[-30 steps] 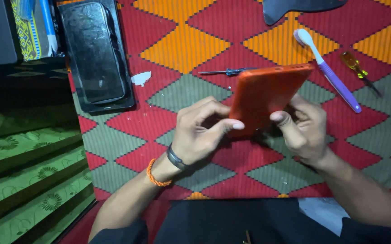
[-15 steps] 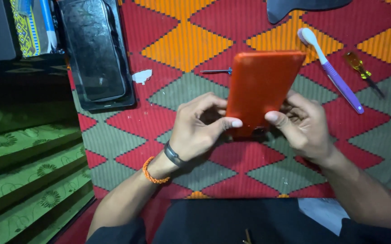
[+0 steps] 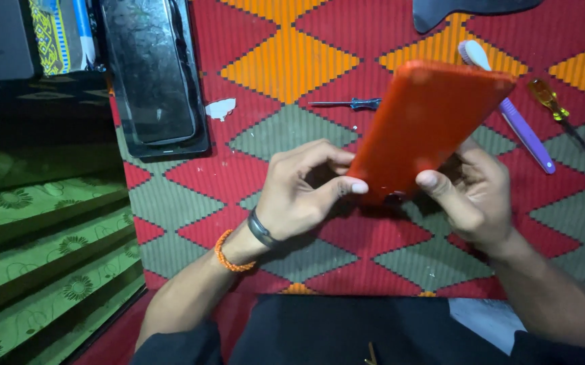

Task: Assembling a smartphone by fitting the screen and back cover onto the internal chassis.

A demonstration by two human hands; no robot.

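An orange-red phone case (image 3: 427,125), a flat rounded rectangle, is held tilted above the patterned mat, its plain back facing me. My left hand (image 3: 302,192) grips its lower left corner with the thumb pressed on the back. My right hand (image 3: 471,192) holds the lower right edge, thumb on the back and fingers hidden behind the case. A black band and an orange bead bracelet (image 3: 228,253) sit on my left wrist.
A dark phone in a black tray (image 3: 154,74) lies at upper left. A small blue screwdriver (image 3: 346,103), a purple toothbrush (image 3: 519,122), a yellow-handled screwdriver (image 3: 556,105) and a white scrap (image 3: 221,108) lie on the red, orange and green mat (image 3: 286,61). Green fabric (image 3: 42,250) fills the left.
Both hands have raised the case and tipped it more upright, so it looks larger and hides more of the toothbrush. The grip is unchanged.
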